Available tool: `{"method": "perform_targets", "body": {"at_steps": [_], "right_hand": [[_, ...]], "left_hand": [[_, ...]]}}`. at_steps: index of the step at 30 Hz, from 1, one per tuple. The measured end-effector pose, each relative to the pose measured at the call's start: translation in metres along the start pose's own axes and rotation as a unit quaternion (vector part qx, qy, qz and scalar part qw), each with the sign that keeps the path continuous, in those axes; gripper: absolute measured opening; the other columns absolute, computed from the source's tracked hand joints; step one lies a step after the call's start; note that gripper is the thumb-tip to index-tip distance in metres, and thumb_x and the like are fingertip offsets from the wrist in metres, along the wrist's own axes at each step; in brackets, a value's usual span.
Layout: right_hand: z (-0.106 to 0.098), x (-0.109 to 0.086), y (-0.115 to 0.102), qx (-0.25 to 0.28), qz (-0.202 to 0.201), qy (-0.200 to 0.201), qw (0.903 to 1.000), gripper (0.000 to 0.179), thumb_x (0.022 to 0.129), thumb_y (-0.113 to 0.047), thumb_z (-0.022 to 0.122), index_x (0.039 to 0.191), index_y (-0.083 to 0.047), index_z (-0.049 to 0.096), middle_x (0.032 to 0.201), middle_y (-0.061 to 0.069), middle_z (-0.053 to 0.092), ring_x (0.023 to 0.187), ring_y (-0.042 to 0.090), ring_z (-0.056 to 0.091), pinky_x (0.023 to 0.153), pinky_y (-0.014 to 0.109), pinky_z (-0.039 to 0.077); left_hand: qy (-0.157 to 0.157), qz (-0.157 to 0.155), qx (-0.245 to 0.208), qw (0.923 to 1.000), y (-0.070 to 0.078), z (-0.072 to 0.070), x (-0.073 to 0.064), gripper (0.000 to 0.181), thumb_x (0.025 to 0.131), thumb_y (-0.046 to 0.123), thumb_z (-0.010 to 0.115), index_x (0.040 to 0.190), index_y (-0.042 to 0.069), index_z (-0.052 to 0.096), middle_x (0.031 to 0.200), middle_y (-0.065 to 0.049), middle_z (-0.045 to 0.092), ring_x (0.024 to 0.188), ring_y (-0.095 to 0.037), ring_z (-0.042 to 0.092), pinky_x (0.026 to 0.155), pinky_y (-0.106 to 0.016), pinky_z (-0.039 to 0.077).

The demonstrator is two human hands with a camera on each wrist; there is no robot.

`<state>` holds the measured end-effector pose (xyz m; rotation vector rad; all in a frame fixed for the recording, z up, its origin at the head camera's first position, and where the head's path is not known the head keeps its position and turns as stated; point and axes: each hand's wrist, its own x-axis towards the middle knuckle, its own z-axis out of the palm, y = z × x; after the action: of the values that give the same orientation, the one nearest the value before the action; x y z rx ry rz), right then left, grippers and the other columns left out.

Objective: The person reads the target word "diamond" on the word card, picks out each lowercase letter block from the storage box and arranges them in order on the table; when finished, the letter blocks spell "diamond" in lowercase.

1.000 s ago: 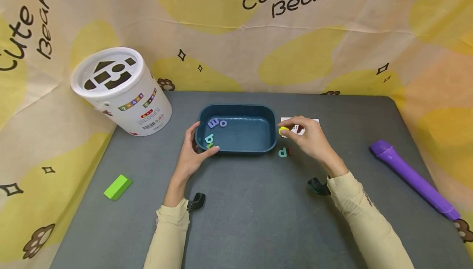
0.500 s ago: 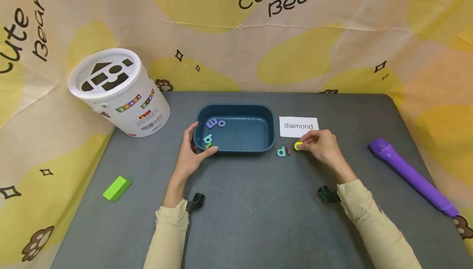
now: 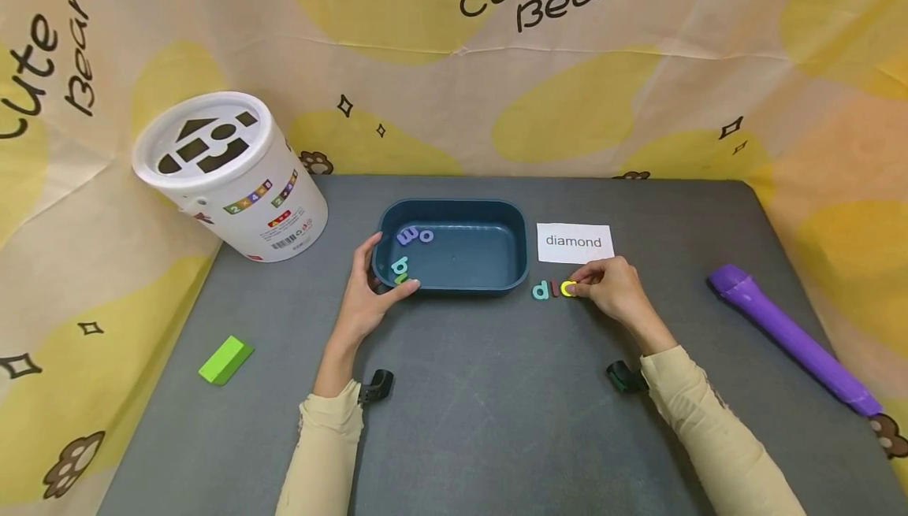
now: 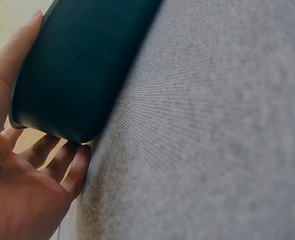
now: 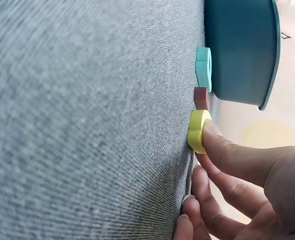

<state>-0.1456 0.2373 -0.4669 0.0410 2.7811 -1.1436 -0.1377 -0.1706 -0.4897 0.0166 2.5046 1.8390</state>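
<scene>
My left hand (image 3: 365,307) grips the left end of a dark blue plastic box (image 3: 475,252), thumb over the front rim and fingers around the end wall. The left wrist view shows those fingers (image 4: 76,172) low against the wall. Between right thumb and fingers, my right hand (image 3: 615,293) pinches a yellow letter (image 5: 195,131), partly covered by the thumb. It stands at the table surface, right of a dark red bar-shaped letter (image 3: 555,288) and a teal letter d (image 5: 203,72). Just above this row lies a white card (image 3: 574,254) printed "diamond".
Inside the box lie a purple m (image 3: 407,235), a purple o (image 3: 426,231), a teal letter (image 3: 400,266) and a green letter (image 3: 400,278). A white bucket (image 3: 284,209) stands back left, a green block (image 3: 225,360) front left, a purple microphone-shaped stick (image 3: 794,339) at right.
My right hand has carried the yellow letter from over the card, beside the box, to the row's right end, then shifted it slightly left. The card is uncovered; the left hand keeps its grip.
</scene>
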Motion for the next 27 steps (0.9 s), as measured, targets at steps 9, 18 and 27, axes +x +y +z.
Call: {"method": "perform_targets", "body": {"at_steps": [9,18,27], "right_hand": [[0.001,-0.002,-0.011,-0.067,-0.019,0.021,0.9973,0.016,0.085,-0.014,0.089,0.092,-0.007,0.076,0.094,0.014,0.069,0.087,0.029,0.061,0.071,0.038,0.043],[0.029,0.005,-0.065,0.011,-0.157,0.114,0.9809,0.017,0.092,-0.008,0.081,0.102,-0.002,0.069,0.103,0.018,0.067,0.097,0.036,0.059,0.079,0.042,0.044],[0.074,0.025,-0.111,0.065,-0.258,-0.073,0.9612,0.054,0.094,-0.027,0.083,0.143,-0.013,0.063,0.140,0.014,0.065,0.117,0.037,0.063,0.095,0.053,0.054]], "left_hand": [[-0.002,-0.014,0.000,0.9999,0.012,0.003,-0.002,0.100,0.089,0.013,0.085,0.167,0.021,0.024,0.177,-0.009,0.020,0.163,-0.033,0.021,0.125,-0.065,0.024],[0.005,0.001,0.011,0.9999,0.003,0.001,-0.001,0.099,0.089,0.022,0.087,0.166,0.028,0.026,0.176,-0.004,0.022,0.163,-0.029,0.022,0.125,-0.065,0.025],[0.006,0.005,0.010,0.9999,0.002,0.002,0.000,0.100,0.088,0.021,0.088,0.166,0.027,0.026,0.176,-0.006,0.022,0.161,-0.031,0.025,0.125,-0.066,0.026]]}}
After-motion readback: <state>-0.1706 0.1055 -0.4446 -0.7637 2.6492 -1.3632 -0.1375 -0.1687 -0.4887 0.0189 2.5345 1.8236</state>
